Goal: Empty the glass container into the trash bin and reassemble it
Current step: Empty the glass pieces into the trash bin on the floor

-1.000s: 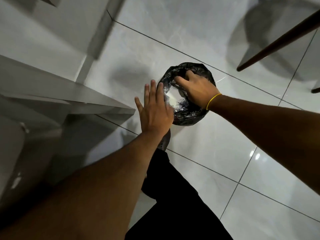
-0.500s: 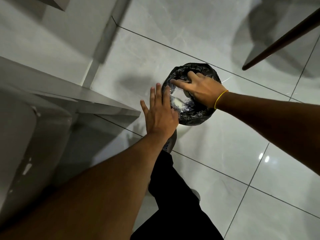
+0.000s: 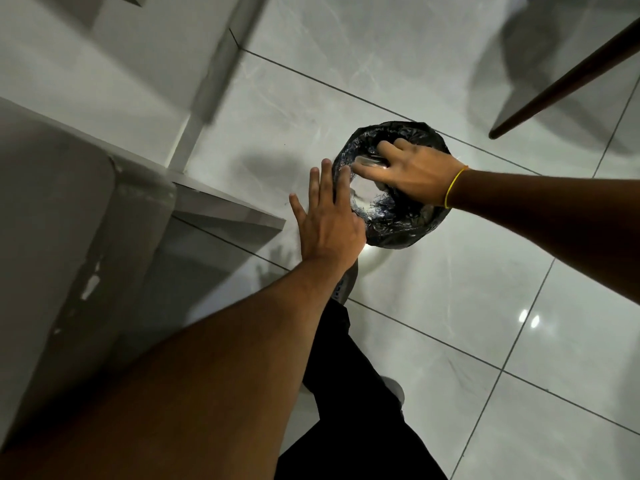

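Observation:
A small trash bin (image 3: 408, 230) lined with a black plastic bag stands on the tiled floor. My right hand (image 3: 412, 171), with a yellow band at the wrist, grips a clear glass container (image 3: 367, 194) from above and holds it inside the bin's mouth. The glass looks tipped toward the bag, and whatever is inside it cannot be made out. My left hand (image 3: 329, 220) is flat with straight fingers, which lie along the bin's left rim beside the glass. It holds nothing.
A grey cabinet (image 3: 69, 237) and a low shelf edge (image 3: 228, 216) fill the left side. A dark wooden furniture leg (image 3: 571, 74) slants across the top right. My leg in black trousers (image 3: 346, 393) and a shoe (image 3: 346, 282) are just below the bin.
My right hand has shifted its fingers on the glass and reached a little deeper into the bin. My left hand stays flat at the bin's left rim.

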Action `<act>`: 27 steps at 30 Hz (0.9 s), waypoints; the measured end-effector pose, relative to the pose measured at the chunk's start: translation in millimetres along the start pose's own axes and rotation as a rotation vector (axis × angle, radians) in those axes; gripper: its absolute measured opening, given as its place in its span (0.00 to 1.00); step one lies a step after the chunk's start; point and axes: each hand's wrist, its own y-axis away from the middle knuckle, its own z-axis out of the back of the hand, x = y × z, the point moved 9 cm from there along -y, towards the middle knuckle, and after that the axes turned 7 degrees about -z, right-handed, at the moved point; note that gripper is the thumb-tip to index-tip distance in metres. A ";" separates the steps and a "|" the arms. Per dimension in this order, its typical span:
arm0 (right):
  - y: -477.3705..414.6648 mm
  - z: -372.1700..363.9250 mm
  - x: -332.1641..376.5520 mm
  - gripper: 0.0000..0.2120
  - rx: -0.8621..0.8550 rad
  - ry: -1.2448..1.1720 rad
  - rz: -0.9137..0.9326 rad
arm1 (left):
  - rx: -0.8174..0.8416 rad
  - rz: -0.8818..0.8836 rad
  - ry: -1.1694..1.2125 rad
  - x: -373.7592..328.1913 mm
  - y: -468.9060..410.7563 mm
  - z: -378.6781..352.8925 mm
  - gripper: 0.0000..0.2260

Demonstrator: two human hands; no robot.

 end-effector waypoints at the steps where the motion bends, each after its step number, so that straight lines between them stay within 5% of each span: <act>1: -0.9 2.0 1.5 0.33 -0.017 -0.007 0.009 | -0.001 0.006 0.001 0.7 -0.1 0.2 0.41; 18: 8.5 -14.7 -2.9 0.39 0.001 -0.059 -0.133 | -0.005 0.034 0.032 3.0 -0.5 -6.1 0.42; 27: 2.0 -12.3 -8.8 0.34 -0.013 -0.167 -0.286 | 0.009 -0.002 0.018 -0.4 1.8 -11.1 0.42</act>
